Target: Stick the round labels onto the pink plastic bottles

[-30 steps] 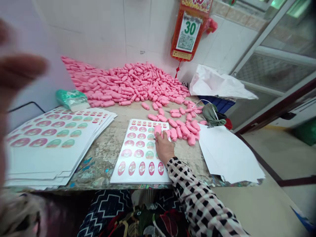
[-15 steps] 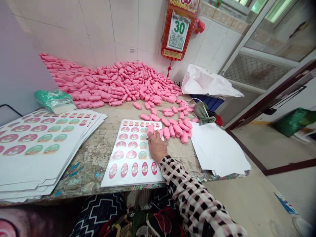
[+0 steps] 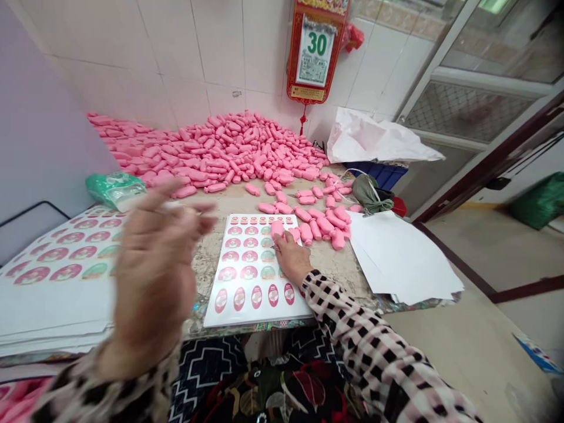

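Note:
My right hand (image 3: pixel 293 255) lies over the upper right of a sticker sheet (image 3: pixel 259 314), its fingers curled against a pink bottle-shaped piece (image 3: pixel 277 228) standing at the fingertips. Several more pink pieces (image 3: pixel 326 225) lie just beyond that hand. Pink and green labels (image 3: pixel 249 256) run in rows across the sheet, with oval ones along the bottom. Raised close to the camera, my left hand (image 3: pixel 154 270) is smeared by motion over the left side of the table; whether anything sits between its fingers cannot be made out.
A large heap of pink pieces (image 3: pixel 229 144) lies against the tiled wall. At left are a stack of label sheets (image 3: pixel 48 299) and a green plastic packet (image 3: pixel 115 187). White sheets (image 3: pixel 400 258), a grey-green cloth bundle (image 3: pixel 369 192) and a blue crate (image 3: pixel 374 176) are at right.
My left hand has come into view at the left, raised and moving. My right hand stays at the sheet with the pink piece. The whole view has shifted slightly.

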`<action>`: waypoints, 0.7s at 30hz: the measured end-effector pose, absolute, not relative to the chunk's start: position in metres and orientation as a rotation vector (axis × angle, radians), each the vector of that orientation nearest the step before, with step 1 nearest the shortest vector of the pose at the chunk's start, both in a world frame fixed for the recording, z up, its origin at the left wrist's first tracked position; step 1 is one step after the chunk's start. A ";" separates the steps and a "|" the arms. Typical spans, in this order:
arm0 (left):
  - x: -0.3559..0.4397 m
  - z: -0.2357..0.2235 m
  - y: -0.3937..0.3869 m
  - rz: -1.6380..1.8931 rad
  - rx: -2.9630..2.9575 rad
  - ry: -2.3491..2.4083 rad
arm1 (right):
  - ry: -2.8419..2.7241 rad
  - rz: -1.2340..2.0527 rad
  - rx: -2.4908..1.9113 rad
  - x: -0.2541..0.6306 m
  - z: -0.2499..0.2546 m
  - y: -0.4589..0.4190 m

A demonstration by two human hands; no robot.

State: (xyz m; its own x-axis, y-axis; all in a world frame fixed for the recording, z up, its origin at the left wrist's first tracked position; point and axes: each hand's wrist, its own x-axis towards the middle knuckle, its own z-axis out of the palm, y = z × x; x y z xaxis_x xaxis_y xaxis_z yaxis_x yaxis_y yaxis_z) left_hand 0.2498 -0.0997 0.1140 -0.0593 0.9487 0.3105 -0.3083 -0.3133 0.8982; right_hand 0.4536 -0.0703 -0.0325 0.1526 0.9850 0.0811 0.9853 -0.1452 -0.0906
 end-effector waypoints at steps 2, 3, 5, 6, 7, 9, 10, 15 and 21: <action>0.260 0.085 -0.100 1.320 1.138 0.913 | -1.925 -0.039 -2.269 0.460 -0.029 -0.073; 0.265 0.067 -0.099 1.177 1.139 0.960 | -1.885 -0.059 -2.278 0.464 -0.027 -0.074; 0.274 0.031 -0.097 0.970 1.173 1.015 | -1.829 -0.071 -2.314 0.472 -0.025 -0.074; 0.278 0.015 -0.097 0.906 1.233 1.056 | -1.824 -0.065 -2.331 0.475 -0.024 -0.074; 0.280 0.000 -0.096 0.865 1.337 1.106 | -1.837 -0.057 -2.341 0.478 -0.023 -0.074; 0.281 -0.020 -0.097 0.777 1.656 1.156 | -1.891 -0.041 -2.343 0.482 -0.021 -0.076; 0.281 -0.027 -0.097 0.731 1.848 1.139 | -1.921 -0.030 -2.336 0.484 -0.020 -0.078; 0.276 -0.040 -0.099 0.431 2.510 1.071 | -2.056 0.161 -2.130 0.498 -0.013 -0.096; 0.276 -0.047 -0.099 0.352 2.606 1.110 | -1.633 0.218 -2.047 0.507 -0.025 -0.108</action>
State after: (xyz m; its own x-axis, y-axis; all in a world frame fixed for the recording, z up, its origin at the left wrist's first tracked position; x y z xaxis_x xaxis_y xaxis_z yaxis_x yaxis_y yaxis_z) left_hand 0.2759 -0.0995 -0.0469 0.6739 0.7306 0.1105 0.6606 -0.6627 0.3529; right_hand 0.5066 -0.1078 -0.0249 0.2645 0.9466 0.1843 0.8650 -0.1483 -0.4794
